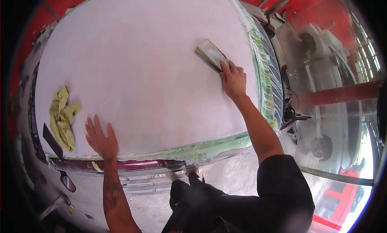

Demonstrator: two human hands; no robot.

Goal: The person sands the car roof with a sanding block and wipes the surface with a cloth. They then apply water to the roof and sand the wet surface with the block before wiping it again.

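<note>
A large pale pinkish panel (149, 71), like a vehicle roof, has green masking tape (264, 84) along its edges. My right hand (234, 80) grips the near end of a flat rectangular block (211, 53) on the panel's right part. Flat on the panel near its front left edge lies my left hand (101, 138), fingers spread and holding nothing. A crumpled yellow-green cloth (62, 120) rests left of that hand, with a dark flat piece (53, 140) beside it at the edge.
A side mirror (68, 182) sticks out below the front left edge. On the right, a white car (328, 88) shows behind a transparent sheet, crossed by a red beam (342, 94). My feet stand on grey floor by a slatted step (147, 184).
</note>
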